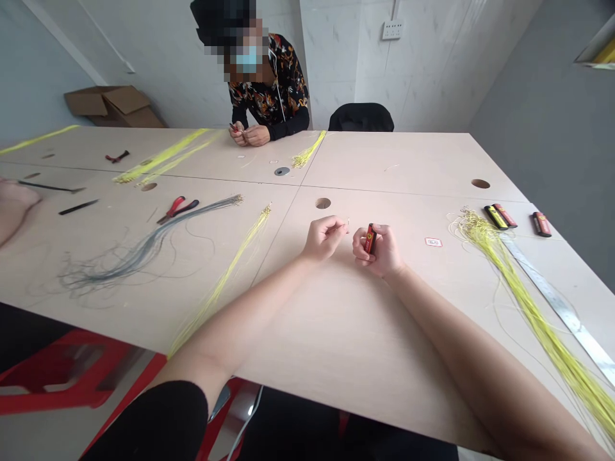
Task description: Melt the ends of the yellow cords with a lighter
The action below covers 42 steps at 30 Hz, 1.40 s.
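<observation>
In the middle of the table, my left hand is closed in a pinch, with a thin pale cord end sticking up at the fingertips. The rest of that cord is hidden or too fine to make out. My right hand grips a red and black lighter upright, just right of the left hand and apart from it. No flame shows. To the left lies a thin bundle of yellow cords; a larger yellow cord bundle lies at the right.
More lighters and a metal ruler lie at right. Grey cords, red-handled pliers and a small label rest on the table. A co-worker sits opposite; another person's arm reaches in at left.
</observation>
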Available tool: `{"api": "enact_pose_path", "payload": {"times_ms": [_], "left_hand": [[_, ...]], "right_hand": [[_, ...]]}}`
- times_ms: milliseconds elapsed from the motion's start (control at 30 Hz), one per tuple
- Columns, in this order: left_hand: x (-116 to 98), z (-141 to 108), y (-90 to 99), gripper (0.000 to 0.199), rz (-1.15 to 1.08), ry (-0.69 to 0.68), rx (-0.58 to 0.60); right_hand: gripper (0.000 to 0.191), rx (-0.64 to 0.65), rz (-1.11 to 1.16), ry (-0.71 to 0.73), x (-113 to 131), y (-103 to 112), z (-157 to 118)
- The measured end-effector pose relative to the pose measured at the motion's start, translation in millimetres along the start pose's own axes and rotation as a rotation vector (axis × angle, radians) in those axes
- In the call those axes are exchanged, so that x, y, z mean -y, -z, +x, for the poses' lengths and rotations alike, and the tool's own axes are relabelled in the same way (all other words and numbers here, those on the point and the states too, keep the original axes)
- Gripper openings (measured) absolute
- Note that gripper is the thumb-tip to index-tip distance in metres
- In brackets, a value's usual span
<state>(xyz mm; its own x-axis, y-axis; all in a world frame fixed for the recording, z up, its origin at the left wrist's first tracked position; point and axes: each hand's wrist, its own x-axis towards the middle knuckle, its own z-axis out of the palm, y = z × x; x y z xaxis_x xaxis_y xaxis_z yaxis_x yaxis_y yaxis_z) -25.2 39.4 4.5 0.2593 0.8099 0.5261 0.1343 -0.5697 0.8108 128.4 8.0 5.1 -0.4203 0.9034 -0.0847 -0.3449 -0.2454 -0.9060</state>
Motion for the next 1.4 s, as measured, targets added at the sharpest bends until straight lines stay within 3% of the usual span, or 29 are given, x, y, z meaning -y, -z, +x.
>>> {"api": "enact_pose_path", "payload": {"times_ms": [267,533,967,1400], "left_hand": [[-0.1,-11.7,-10.7,0.036,0.017,0.034,0.040],[1.6,-12.1,-12.5,0.036,0.021,0.035,0.037],[1.3,-13.6,-14.5,0.034,0.024,0.014,0.061],[3.4,-13.1,-15.3,0.030,0.023,-0.094,0.044]], "right_hand": [[0.043,-0.087,-0.041,0.026,-8.0,-1.8,4.1],[0.034,-0.004,-0.069,0.039,-10.9,-0.8,4.0],[0.036,-0.070,-0.036,0.009,-13.2,-4.6,7.4],[0.031,-0.099,0.042,-0.033,-12.7,-5.3,8.3]]}}
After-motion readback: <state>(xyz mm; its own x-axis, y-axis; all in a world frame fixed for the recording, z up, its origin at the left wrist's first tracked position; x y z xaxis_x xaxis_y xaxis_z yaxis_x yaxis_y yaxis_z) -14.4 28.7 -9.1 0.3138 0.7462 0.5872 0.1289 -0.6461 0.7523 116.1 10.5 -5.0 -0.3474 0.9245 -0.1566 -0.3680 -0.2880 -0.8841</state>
